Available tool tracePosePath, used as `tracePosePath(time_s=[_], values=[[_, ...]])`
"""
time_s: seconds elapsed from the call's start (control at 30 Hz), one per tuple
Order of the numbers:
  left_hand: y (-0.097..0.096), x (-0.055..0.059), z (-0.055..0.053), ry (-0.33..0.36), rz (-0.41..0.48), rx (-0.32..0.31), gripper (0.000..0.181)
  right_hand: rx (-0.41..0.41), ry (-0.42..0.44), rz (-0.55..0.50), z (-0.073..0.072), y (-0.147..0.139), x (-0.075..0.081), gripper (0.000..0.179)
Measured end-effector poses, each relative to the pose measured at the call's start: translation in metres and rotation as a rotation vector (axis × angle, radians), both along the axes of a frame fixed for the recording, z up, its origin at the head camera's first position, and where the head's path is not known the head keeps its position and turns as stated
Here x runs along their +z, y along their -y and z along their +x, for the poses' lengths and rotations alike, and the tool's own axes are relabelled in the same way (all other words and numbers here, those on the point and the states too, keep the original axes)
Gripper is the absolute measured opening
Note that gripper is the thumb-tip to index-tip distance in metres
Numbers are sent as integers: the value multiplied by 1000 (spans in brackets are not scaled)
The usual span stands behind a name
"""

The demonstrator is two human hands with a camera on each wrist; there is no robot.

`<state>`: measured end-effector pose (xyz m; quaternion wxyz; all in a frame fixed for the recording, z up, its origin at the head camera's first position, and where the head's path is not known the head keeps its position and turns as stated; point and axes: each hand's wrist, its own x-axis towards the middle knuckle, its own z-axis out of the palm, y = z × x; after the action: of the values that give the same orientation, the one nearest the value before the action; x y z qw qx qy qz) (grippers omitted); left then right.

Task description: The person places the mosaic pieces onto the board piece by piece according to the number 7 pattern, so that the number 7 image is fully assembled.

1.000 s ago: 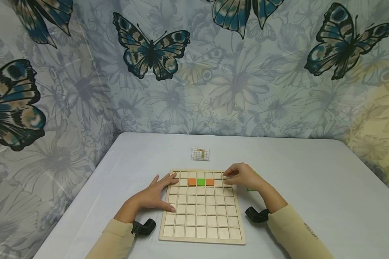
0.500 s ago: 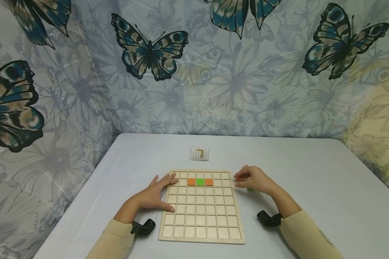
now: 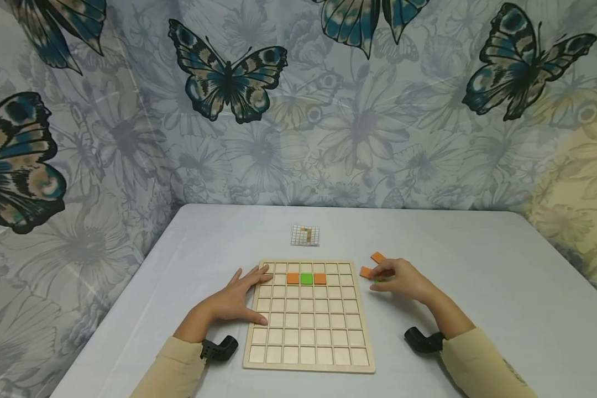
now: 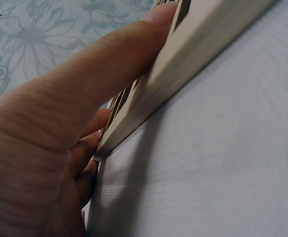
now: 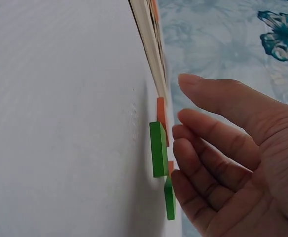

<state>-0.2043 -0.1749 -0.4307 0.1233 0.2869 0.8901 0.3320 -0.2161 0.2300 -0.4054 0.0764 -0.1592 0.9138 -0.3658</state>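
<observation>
A wooden grid board (image 3: 308, 320) lies on the table. Two orange tiles (image 3: 293, 278) with a green tile (image 3: 306, 278) between them sit in its second row from the top. My left hand (image 3: 231, 301) rests on the board's left edge, fingers spread and thumb lying on the rim (image 4: 149, 81). To the right of the board, my right hand (image 3: 405, 279) hovers over loose tiles, a gap between thumb and fingers. Near its fingertips are an orange tile (image 3: 365, 272) and another orange tile (image 3: 377, 257). Two green tiles (image 5: 158, 149) show beneath it in the right wrist view.
Behind the board lies a small card (image 3: 305, 235) printed with a coloured grid pattern. A white cloth (image 3: 477, 260) covers the table. A butterfly-patterned backdrop (image 3: 363, 127) stands along the far and left sides.
My right hand has moved right, from above the board's upper right corner to the loose tiles, and two orange tiles there have come into view. The left hand stays put.
</observation>
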Motion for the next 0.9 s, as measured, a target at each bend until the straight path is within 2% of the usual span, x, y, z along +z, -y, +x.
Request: tracePosePath(time_s=[0.9], values=[[0, 1, 0, 5, -1, 4, 96, -65, -57, 90, 8, -19, -7, 27]])
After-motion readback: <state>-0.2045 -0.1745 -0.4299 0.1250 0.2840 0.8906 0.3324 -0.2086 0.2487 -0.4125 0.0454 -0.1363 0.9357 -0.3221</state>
